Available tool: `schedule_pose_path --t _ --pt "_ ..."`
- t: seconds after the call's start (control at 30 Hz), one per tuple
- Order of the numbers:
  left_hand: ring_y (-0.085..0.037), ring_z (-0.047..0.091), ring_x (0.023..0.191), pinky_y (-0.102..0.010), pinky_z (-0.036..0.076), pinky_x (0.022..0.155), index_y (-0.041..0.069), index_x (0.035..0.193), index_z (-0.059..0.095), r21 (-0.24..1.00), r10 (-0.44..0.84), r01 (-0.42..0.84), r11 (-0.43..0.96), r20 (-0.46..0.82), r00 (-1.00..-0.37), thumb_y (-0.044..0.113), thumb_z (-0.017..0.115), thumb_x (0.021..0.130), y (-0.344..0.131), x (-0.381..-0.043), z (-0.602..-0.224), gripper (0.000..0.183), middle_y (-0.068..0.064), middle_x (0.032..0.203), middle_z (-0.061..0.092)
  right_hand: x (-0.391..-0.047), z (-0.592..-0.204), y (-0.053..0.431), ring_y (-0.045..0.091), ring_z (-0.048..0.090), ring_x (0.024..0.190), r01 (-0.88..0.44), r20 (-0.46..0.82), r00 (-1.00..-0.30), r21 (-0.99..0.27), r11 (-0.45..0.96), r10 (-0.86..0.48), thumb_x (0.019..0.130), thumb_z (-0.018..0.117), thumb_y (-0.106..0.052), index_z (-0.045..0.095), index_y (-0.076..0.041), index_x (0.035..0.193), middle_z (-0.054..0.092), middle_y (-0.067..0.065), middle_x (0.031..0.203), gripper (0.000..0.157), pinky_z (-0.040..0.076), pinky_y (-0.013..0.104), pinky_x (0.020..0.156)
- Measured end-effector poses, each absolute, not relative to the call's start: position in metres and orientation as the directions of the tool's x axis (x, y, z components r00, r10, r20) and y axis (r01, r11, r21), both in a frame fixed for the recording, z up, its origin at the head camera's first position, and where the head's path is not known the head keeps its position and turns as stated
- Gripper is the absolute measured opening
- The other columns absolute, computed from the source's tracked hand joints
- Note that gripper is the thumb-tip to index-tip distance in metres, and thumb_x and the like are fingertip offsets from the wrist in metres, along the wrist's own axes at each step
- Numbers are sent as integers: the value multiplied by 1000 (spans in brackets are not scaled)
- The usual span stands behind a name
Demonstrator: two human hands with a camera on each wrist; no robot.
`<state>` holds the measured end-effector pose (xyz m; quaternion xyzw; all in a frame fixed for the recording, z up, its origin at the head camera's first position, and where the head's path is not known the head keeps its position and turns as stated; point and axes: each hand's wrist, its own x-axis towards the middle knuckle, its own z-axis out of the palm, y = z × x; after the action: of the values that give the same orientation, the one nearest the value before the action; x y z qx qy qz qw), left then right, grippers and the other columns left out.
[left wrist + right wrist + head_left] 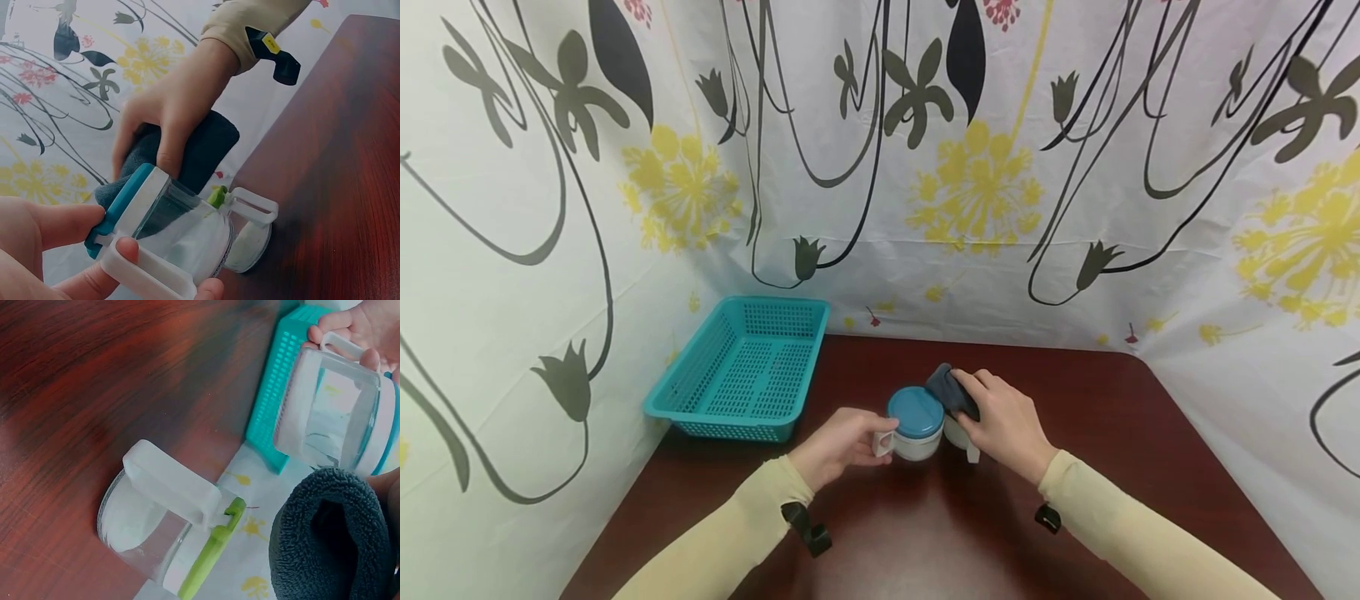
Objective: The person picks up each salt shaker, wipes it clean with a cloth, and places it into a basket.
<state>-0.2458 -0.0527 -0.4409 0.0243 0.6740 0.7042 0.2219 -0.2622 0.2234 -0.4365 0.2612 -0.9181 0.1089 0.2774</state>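
Note:
My left hand point(848, 446) grips the white handle of a clear jar with a blue lid point(916, 414). The jar is raised off the table in the right wrist view. A folded dark towel point(953, 392) is in my right hand point(1009, 423); in the left wrist view its fingers curl over the towel, which overlaps the jar's far side at the lid. A second clear jar point(159, 515), with a green lid and white handle, stands upright on the table below the towel. In the head view the towel and right hand hide much of it.
A turquoise perforated basket point(730, 417) sits at the table's back left. The dark red-brown table point(1075, 379) runs back to a white floral-patterned curtain point(865, 208), which hangs along the back and both sides.

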Motion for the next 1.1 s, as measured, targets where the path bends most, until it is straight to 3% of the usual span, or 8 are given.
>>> schedule_pose_path --t 0.27,0.67,1.1 --pt "-34 71 87 -49 56 89 2 99 70 956 344 -293 -13 -270 -899 28 76 89 -55 -246 -442 28 -15 93 70 -264 -457 221 24 65 90 -572 501 -698 39 819 -511 78 86 -28 59 -8 137 64 8 110 68 58 41 69" --pt "-38 70 91 -50 55 91 2 97 69 956 340 -292 -16 -269 -901 30 76 88 -59 -245 -442 30 -15 89 67 -265 -454 221 22 64 88 -559 491 -725 -12 829 -482 78 85 -26 60 -11 137 64 6 107 66 58 42 66" --pt "-38 70 90 -51 54 92 2 102 71 956 340 -294 -13 -272 -900 28 76 89 -60 -244 -442 30 -16 93 70 -267 -426 220 20 62 88 -576 559 -691 -44 816 -458 78 85 -24 58 -16 140 62 3 106 68 57 41 65"
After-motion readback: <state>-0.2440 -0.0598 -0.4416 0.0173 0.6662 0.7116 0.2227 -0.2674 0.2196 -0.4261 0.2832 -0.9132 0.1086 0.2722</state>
